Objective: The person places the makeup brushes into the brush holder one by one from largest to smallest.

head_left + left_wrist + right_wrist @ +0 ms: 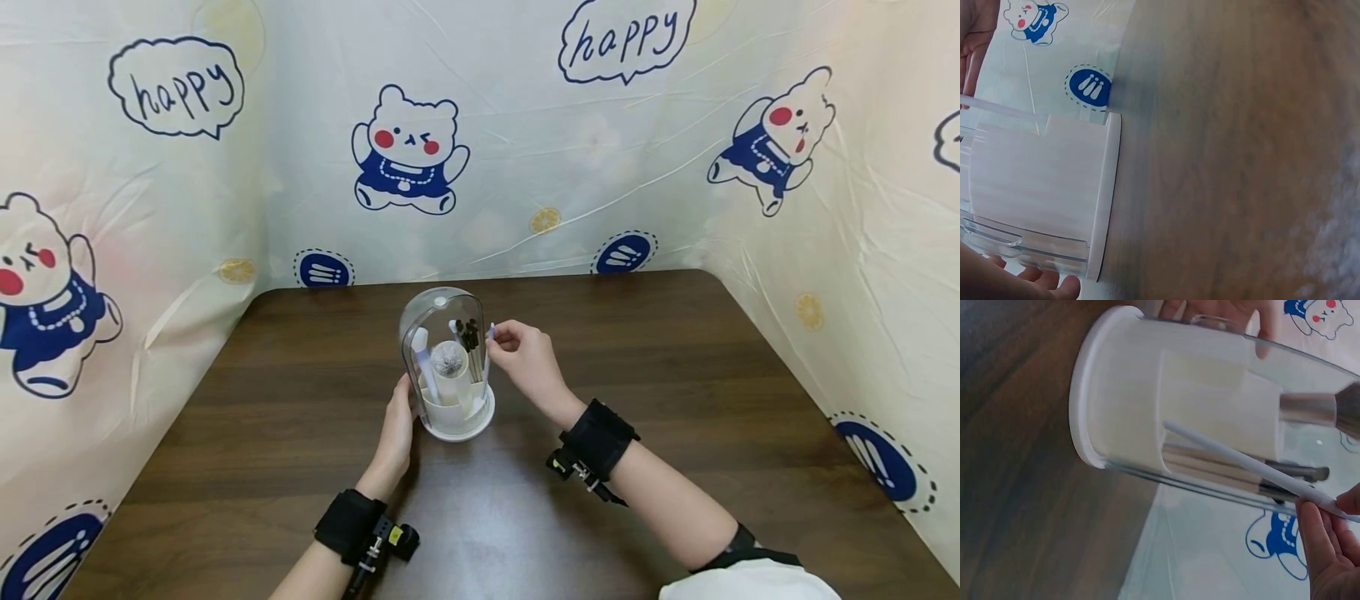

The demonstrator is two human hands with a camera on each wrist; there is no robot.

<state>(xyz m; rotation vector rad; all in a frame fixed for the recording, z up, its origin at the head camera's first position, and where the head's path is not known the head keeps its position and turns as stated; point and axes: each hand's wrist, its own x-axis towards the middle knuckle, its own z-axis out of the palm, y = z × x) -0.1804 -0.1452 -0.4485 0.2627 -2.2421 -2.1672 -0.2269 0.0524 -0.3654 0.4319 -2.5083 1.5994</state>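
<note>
A makeup brush holder (455, 431) with a white base and a clear domed cover (420, 310) stands upright, its front open. My left hand (393, 433) rests along the cover's left side, fingers (1047, 278) touching the clear wall. At the other side my right hand (525, 358) pinches a slim pale lavender stick (1241, 459) between thumb and fingertips near its upper end. The stick slants down, its lower end overlapping the white cups in the right wrist view. Inside are several thin dark-tipped brushes (470, 337), a thick brush (1310, 410) and a lavender-handled piece (426, 367) with a white head.
The holder stands on a dark brown wooden table (300, 467). Behind and beside it hangs a pale printed curtain (510, 142) with bears and lettering. A black wrist strap with a small camera (405, 540) sits on the left wrist, another strap (597, 442) on the right.
</note>
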